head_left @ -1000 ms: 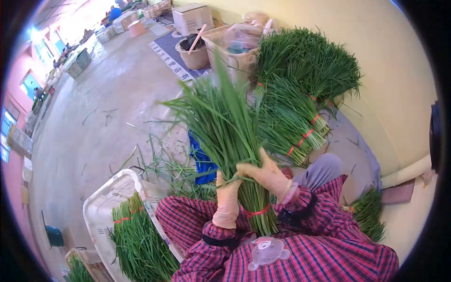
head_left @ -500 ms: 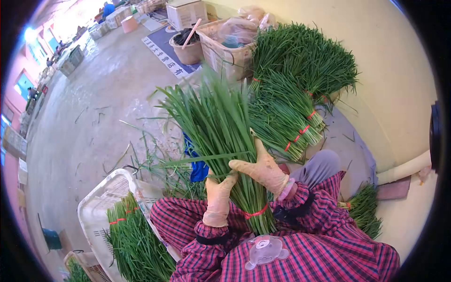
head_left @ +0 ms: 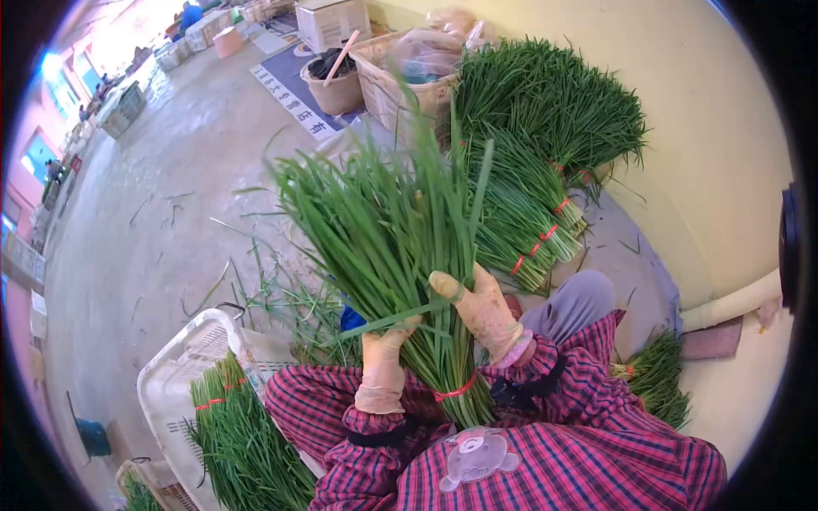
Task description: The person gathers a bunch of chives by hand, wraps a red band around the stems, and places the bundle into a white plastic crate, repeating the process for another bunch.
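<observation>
A thick bunch of green chives (head_left: 409,255), bound near its base with a red band (head_left: 456,388), stands tilted in front of my body with its leaf tips fanned out. My left hand (head_left: 382,366), in a pale glove, closes around the left side of the bunch. On the right side my gloved right hand (head_left: 484,317) wraps round the stems, its thumb across the front. One loose leaf (head_left: 388,322) sticks out sideways between my hands. Leaves hide some fingertips of both hands.
Several tied chive bundles (head_left: 545,128) lie against the wall at right. A white plastic basket (head_left: 162,375) at lower left holds more bundles. Cut leaves litter the floor (head_left: 196,230). Behind stand a bucket (head_left: 336,92), a bag-filled crate (head_left: 375,77) and a cardboard box (head_left: 332,24).
The bunch's leaves have spread wider and shifted slightly left. My right thumb has lifted a little, and my left hand has moved slightly left and down along the bunch.
</observation>
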{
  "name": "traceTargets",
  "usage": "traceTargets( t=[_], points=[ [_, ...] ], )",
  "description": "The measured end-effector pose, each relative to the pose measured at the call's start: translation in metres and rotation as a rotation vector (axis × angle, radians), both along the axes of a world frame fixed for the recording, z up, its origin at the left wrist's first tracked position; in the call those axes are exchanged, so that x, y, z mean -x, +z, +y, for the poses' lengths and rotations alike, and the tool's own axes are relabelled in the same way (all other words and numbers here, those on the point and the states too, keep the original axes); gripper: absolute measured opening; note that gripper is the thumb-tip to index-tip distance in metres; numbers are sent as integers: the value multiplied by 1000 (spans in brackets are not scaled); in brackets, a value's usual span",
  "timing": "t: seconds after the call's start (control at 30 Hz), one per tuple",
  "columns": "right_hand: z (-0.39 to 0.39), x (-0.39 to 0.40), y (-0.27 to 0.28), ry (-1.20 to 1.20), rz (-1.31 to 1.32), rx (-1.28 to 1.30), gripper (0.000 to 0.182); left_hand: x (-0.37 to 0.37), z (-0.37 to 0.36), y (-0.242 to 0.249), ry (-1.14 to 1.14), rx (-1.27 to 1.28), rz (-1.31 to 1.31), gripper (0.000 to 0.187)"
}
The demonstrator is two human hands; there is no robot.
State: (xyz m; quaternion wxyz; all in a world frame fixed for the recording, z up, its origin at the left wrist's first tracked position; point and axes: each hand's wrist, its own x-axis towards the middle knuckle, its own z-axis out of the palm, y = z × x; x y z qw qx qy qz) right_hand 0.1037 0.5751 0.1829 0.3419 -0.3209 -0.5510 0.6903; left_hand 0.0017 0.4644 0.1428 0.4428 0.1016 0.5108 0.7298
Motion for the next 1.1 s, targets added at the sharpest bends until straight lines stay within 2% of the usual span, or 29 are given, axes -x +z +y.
traceTargets(
  t=[0.13, 0.17, 0.43, 0.53, 0.6, 0.63, 0.67, 0.87, 0.93, 0.97, 1.0, 1.07, 1.1],
  points=[
    [10, -7, -5, -16, -38, 123, 38, 7, -4, -17, 74, -149, -108, 30],
    [10, -8, -4, -9, -42, 155, 39, 4, -4, -19, 102, -131, -131, 26],
    [9, -7, 9, 50, -17, 240, 48, -2, 0, -2, 99, -48, -87, 28],
    [21, -16, 11, 124, -40, 110, 55, -3, 1, -10, 113, -93, -92, 28],
    [39, -26, 5, 103, -76, -66, 65, -3, 1, -12, 139, -129, -110, 29],
    [47, -31, 21, 123, -129, -139, 74, -3, 0, -9, 124, -85, -105, 29],
    [59, -39, 11, 120, -26, -63, 78, -2, 0, -8, 109, -40, -99, 30],
    [69, -40, 46, -102, -87, -309, 80, -1, 0, -17, 104, -28, -109, 29],
    [54, -34, 43, 8, -80, -23, 78, 1, -1, -20, 89, -46, -106, 30],
    [44, -30, 37, 76, -156, 38, 81, 2, -2, -20, 79, -66, -107, 31],
    [33, -26, 9, 94, -125, 41, 80, 1, -2, -18, 74, -63, -97, 31],
    [19, -19, 3, 238, -148, 42, 73, -3, -3, -12, 54, -60, -173, 34],
    [13, -18, 6, 236, -136, 46, 73, -7, -2, 5, 27, -100, -205, 36]
  ],
)
